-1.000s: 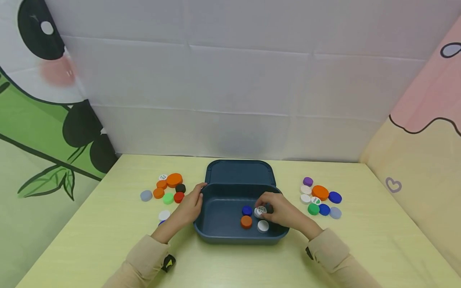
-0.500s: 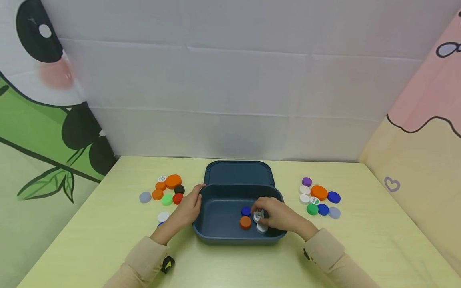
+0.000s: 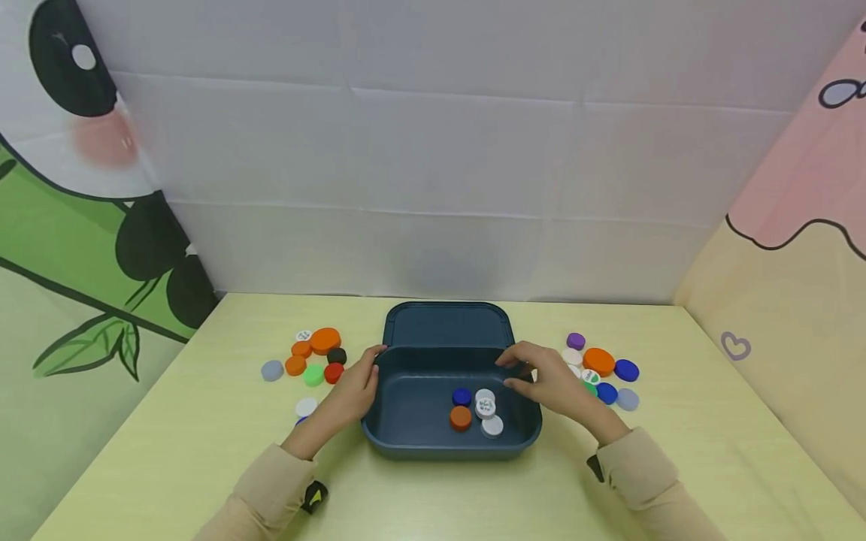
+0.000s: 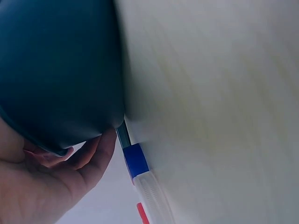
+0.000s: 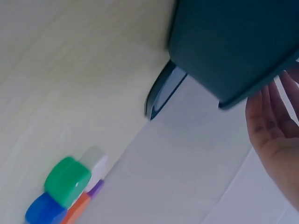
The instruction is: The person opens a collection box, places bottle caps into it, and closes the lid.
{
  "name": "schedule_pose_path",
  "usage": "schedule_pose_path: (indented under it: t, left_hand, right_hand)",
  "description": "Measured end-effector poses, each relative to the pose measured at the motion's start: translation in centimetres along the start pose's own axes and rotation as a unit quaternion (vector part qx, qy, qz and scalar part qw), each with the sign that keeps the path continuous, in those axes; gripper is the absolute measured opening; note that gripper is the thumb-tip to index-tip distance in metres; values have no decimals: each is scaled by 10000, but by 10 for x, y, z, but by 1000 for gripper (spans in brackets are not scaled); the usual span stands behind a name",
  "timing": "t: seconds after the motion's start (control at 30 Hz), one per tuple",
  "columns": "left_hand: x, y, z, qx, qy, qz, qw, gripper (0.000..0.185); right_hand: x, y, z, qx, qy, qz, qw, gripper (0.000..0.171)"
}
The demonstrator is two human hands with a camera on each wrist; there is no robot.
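A dark blue plastic box (image 3: 413,398) stands on the table. My left hand (image 3: 355,387) grips its left wall near the back corner; in the left wrist view the fingers (image 4: 100,156) bend against its outside. Inside, toward the right, lie a blue bottle cap (image 3: 462,397), an orange cap (image 3: 461,418), a printed white cap (image 3: 485,407), a white cap behind it (image 3: 484,394) and another in front (image 3: 492,427). My right hand (image 3: 551,379) is over the box's right rim, thumb and fingers apart, nothing between them. The right wrist view shows part of this hand (image 5: 275,126) beside the box.
Behind the box lies its dark blue lid (image 3: 449,324). To the left are several loose caps, among them a large orange one (image 3: 325,341) and a red one (image 3: 334,373). More caps lie to the right, including another large orange one (image 3: 599,362). A wall sheet borders the table's back.
My right hand has set down the printed white cap nearer the front of the box, let go, and moved back to the right rim. My left hand stays on the box.
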State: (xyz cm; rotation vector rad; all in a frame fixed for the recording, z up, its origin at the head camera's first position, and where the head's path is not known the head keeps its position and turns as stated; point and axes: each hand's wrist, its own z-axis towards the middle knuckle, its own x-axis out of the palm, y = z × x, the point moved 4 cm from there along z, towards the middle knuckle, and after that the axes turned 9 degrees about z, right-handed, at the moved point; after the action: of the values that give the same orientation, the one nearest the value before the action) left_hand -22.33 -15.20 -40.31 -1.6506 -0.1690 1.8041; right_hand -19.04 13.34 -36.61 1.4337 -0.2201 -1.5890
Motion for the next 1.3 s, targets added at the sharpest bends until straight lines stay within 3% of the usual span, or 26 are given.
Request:
schedule_pose_path:
  t: [0.13,0.3,0.57,0.9,1.3]
  left_hand:
    - [0,1,0,30,-42,25,10000,37]
    - [1,2,1,70,-95,63,9999,36]
    - [-1,1,0,82,-98,83,9999,36]
    - [-2,1,-1,52,-91,73,9999,36]
    - [-1,2,0,53,-57,73,9999,37]
  right_hand:
    - [-16,-9,-7,41,-366,107,9993,27]
    - [-29,-32,-19,391,-509,293,9975,25]
    - [-46,-56,-39,862,-704,67,9938,24]
    - [-59,-80,-58,1175,-661,-140,9908,25]
    - [-59,-93,-65,1461,-235,-100,9889,23]
